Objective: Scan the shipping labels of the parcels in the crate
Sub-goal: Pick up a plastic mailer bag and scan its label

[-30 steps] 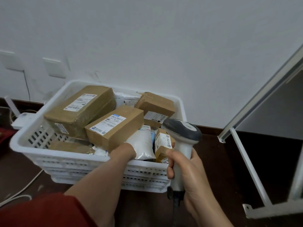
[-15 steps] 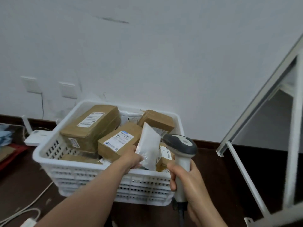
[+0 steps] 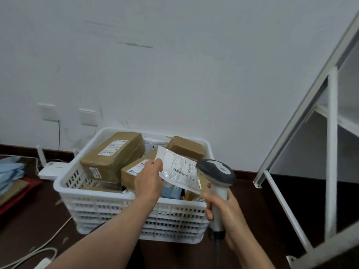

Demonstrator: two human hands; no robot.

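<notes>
Fingers [image 3: 157,165] of the left hand [image 3: 148,181] pinch the white pouch [image 3: 178,169], label up; the right hand [image 3: 226,210] grips the scanner [image 3: 216,172] beside it, seemingly ready to scan once aimed.

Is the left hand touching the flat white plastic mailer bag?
Touching: the head view shows the left hand pinching the flat white plastic mailer bag by its left edge.

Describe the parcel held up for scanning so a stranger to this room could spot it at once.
Start at the white slatted crate on the dark floor against the white wall. Above its near right part, the left hand pinches a flat white plastic mailer by one edge, beside the grey-headed scanner in the right hand. Unlike the brown cardboard boxes around it, it is thin, soft and lifted clear.
</notes>
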